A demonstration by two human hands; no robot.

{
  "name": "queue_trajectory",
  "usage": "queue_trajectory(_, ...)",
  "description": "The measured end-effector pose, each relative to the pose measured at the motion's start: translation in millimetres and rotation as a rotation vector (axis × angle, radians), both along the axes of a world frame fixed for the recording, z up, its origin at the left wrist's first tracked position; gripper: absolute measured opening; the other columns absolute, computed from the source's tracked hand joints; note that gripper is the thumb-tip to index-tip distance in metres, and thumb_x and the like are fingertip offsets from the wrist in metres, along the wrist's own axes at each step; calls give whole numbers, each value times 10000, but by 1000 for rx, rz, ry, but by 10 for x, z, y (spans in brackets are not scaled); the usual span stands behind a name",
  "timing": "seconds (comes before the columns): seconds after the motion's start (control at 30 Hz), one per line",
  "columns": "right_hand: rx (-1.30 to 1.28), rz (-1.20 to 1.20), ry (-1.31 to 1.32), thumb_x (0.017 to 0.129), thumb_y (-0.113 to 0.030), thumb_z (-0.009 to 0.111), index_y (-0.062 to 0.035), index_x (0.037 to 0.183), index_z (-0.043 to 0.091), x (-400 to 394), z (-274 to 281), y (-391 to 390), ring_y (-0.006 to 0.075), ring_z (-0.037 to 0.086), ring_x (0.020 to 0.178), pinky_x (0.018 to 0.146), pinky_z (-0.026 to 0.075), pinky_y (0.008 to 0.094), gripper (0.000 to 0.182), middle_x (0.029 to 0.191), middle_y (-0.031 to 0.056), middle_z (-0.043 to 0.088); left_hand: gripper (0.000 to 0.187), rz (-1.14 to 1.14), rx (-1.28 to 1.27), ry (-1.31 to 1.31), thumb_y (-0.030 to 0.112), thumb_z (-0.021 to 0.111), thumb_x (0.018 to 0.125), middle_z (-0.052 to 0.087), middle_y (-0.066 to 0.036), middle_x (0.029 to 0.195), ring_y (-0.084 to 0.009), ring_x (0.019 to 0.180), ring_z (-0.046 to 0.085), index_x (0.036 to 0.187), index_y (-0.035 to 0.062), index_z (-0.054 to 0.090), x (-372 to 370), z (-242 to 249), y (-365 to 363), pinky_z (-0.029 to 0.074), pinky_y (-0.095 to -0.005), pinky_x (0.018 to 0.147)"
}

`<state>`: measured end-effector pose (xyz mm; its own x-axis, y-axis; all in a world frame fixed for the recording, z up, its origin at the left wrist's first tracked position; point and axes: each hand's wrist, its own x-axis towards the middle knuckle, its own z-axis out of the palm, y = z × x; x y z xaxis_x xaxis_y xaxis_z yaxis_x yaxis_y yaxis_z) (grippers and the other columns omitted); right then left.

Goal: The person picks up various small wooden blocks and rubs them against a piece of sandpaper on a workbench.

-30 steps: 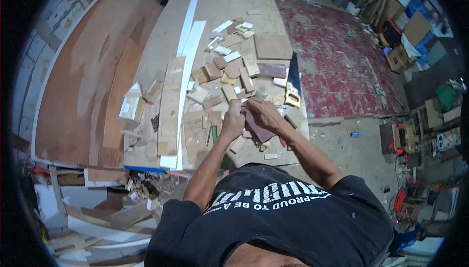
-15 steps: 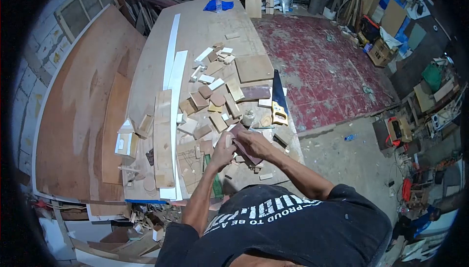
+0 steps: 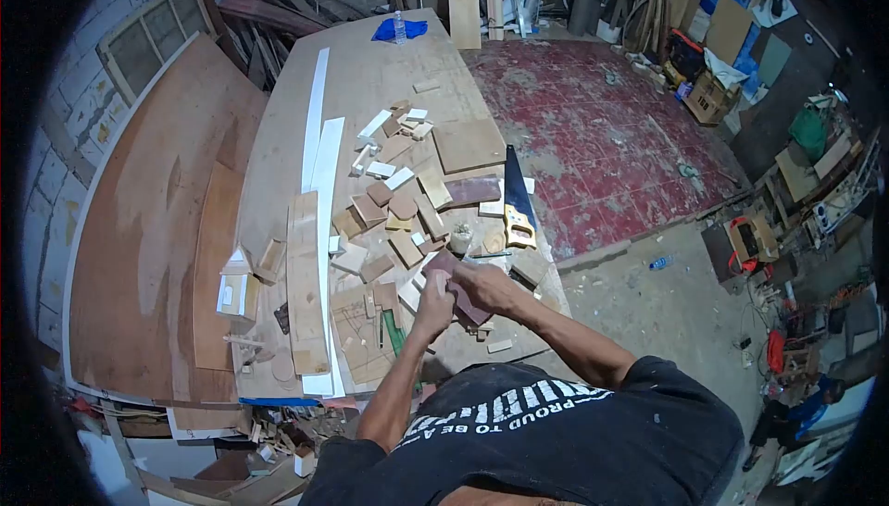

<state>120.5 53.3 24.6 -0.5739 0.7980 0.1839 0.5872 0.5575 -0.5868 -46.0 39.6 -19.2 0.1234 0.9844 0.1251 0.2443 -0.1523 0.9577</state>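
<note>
Over the tabletop (image 3: 370, 71), the left hand (image 3: 433, 310) and right hand (image 3: 489, 287) clench a maroon sheet (image 3: 471, 309), its far end newly exposed

The dark red piece (image 3: 471, 309) is long and flat. It lies at a slant, with its two ends showing and part of its middle hidden. It is near the saw (image 3: 518, 199), left of its yellow handle and closer to the person.

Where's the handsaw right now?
In the head view, the handsaw lies along the table's right edge, beyond the right hand, its yellow handle toward the person and its blade tip beside the square board.
</note>
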Motion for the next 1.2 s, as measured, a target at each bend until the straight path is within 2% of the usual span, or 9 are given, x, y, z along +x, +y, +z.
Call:
queue_trajectory(0.03, 5, -28, 122, 864, -151, 541, -36, 989, 491, 16, 73, 19, 423, 600, 853, 690, 471, 470, 178, 939, 214, 590, 254, 3, -239, -132, -16, 514, 757, 523, -149, 856, -219, 790, 545, 1010, 9, 506, 26, 117, 14, 459, -355, 704)
queue_trajectory(0.07, 1, -57, 246, 869, -166, 539, -34, 1004, 489, 14, 105, -14, 428, 603, 855, 687, 472, 477, 195, 946, 219, 594, 262, -88, -121, -117, -11, 408, 859, 511, -51, 812, -110, 441, 435, 1087, 109, 455, -58, -99, 144, 311, -241, 327)
queue_trajectory(0.17, 20, -162, 262, 868, -179, 546, -33, 1003, 505, -95, 58, -113, 431, 604, 853, 675, 467, 481, 203, 952, 223, 602, 246, -30, -157, -238, 33, 503, 785, 527, -134, 849, -211, 775, 544, 1030, 21, 489, 28, 131, 54, 461, -352, 699)
queue_trajectory(0.2, -10, -143, 116, 854, -159, 556, -29, 984, 512, -87, 119, -149, 434, 595, 842, 668, 464, 481, 189, 927, 218, 598, 226, 12, 314, 1, 47, 485, 801, 530, -120, 838, -220, 778, 543, 1026, 24, 484, 93, -138, 101, 463, -355, 715)
queue_trajectory(0.33, -47, -60, 143, 842, -170, 562, -40, 937, 514, 127, 121, -93, 418, 584, 795, 657, 455, 477, 169, 852, 193, 578, 218, -14, -349, -160, -4, 513, 799, 533, -121, 846, -259, 829, 563, 1013, 27, 494, 75, 348, -113, 466, -352, 750)
queue_trajectory(0.47, 97, -141, 233, 841, -172, 582, -45, 887, 529, -81, -102, -196, 402, 587, 785, 642, 451, 466, 145, 841, 183, 580, 183, 38, 260, 115, 43, 504, 830, 497, -71, 835, -164, 768, 504, 1007, 53, 460, 95, 144, -74, 448, -319, 686)
queue_trajectory(0.6, -27, -114, 187, 841, -178, 581, -48, 864, 503, 53, 44, -183, 397, 577, 752, 634, 450, 471, 153, 799, 173, 565, 252, -36, -55, -81, 20, 493, 817, 520, -152, 869, -256, 806, 549, 1065, 26, 456, 54, 225, -134, 463, -363, 740)
queue_trajectory(0.7, 97, -134, 191, 835, -166, 591, -49, 877, 506, -87, -16, -265, 400, 574, 727, 621, 438, 479, 150, 773, 169, 562, 264, 16, 313, 130, -6, 518, 786, 551, -139, 870, -271, 794, 581, 1042, 34, 467, 86, 141, -142, 469, -367, 719)
queue_trajectory(1.2, 38, -237, 413, 782, -92, 642, -31, 848, 534, -45, -58, -303, 392, 596, 652, 575, 458, 448, 140, 693, 201, 574, 303, -29, 77, 114, -17, 448, 816, 581, -281, 851, -456, 828, 620, 1116, 25, 431, 139, 361, -133, 478, -490, 706)
